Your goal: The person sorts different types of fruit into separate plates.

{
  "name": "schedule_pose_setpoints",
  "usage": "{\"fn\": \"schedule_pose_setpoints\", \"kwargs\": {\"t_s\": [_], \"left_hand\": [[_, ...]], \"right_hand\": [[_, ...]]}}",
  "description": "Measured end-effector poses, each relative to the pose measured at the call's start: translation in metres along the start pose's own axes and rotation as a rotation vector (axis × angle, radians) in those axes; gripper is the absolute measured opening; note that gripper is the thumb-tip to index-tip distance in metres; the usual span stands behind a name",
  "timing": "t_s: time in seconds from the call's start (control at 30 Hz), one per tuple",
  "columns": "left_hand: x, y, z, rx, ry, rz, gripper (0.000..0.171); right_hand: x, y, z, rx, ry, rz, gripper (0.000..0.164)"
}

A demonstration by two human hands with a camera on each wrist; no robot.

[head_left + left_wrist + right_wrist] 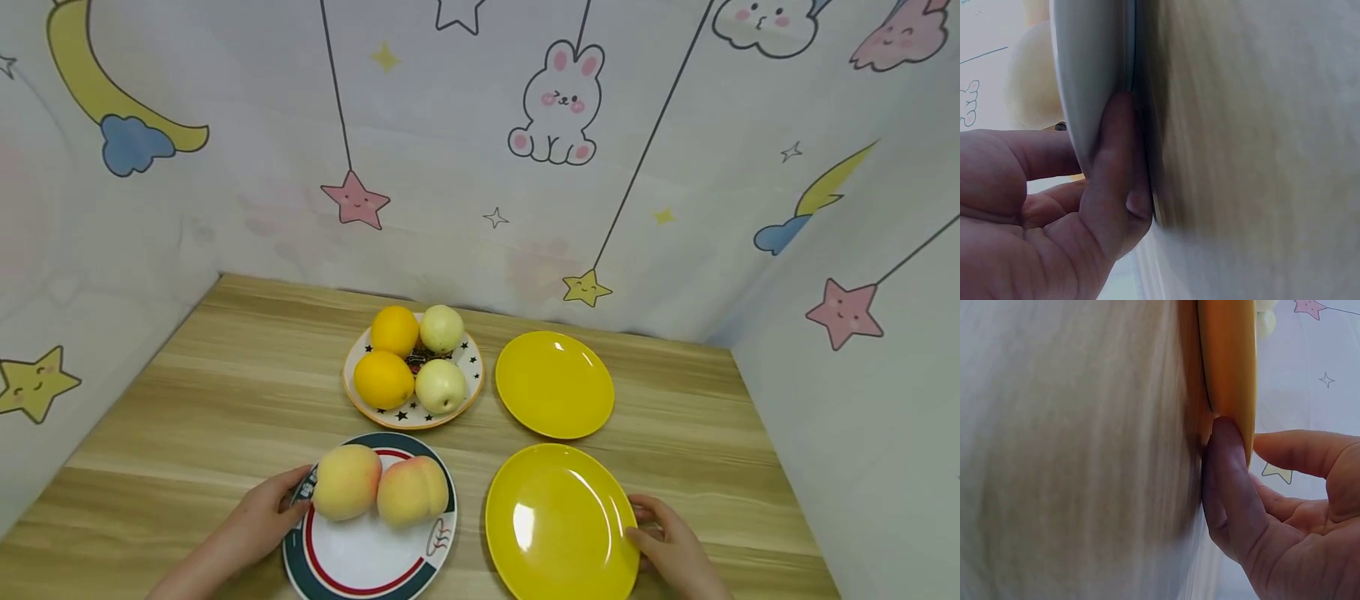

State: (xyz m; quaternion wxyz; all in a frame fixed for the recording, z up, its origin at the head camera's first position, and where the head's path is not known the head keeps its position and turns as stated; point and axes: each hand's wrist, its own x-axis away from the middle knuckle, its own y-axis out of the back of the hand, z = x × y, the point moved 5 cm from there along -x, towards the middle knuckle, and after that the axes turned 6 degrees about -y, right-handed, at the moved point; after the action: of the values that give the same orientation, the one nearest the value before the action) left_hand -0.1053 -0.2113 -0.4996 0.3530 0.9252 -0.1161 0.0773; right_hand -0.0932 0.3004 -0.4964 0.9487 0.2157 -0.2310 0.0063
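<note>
At the front left, my left hand (264,515) pinches the rim of a white plate with a dark green border (300,550). Its thumb lies over the edge while the fingers curl beneath, as the left wrist view shows under the plate's white side (1088,69). Two peaches (347,482) sit on that plate. My right hand (670,546) grips the right rim of the nearer yellow plate (562,521), which holds nothing. In the right wrist view the thumb presses the yellow rim (1232,362) from above and the fingers (1235,481) are tucked below it.
Behind the peaches stands a star-patterned plate (402,415) bearing two oranges (395,332) and two pale green apples (441,387). A second yellow plate (555,385) lies to its right. The wooden table (225,367) meets cartoon-printed cloth walls (450,133) at the back and sides.
</note>
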Motion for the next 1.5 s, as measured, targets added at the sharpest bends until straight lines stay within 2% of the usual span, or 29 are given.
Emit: {"fn": "schedule_pose_setpoints", "kwargs": {"t_s": [0.23,0.57,0.83,1.23,1.3,1.5], "left_hand": [[0.0,0.0,0.001,-0.002,-0.003,0.003,0.051],[0.001,0.0,-0.001,0.006,-0.005,-0.004,0.05],[0.001,0.002,-0.002,-0.051,-0.031,-0.019,0.049],[0.0,0.006,-0.006,-0.1,-0.002,-0.02,0.051],[0.001,0.008,-0.006,-0.121,-0.019,-0.031,0.049],[-0.001,0.027,-0.012,-0.155,-0.123,-0.14,0.042]], "right_hand": [[-0.002,-0.001,-0.001,-0.012,-0.038,-0.056,0.042],[-0.004,-0.002,-0.001,-0.038,-0.071,-0.041,0.04],[-0.004,-0.002,-0.001,-0.049,-0.079,-0.042,0.039],[-0.003,-0.001,-0.001,-0.061,-0.085,-0.039,0.04],[-0.004,-0.002,-0.002,-0.054,-0.084,-0.033,0.041],[-0.005,-0.002,0.0,-0.046,-0.077,-0.019,0.04]]}}
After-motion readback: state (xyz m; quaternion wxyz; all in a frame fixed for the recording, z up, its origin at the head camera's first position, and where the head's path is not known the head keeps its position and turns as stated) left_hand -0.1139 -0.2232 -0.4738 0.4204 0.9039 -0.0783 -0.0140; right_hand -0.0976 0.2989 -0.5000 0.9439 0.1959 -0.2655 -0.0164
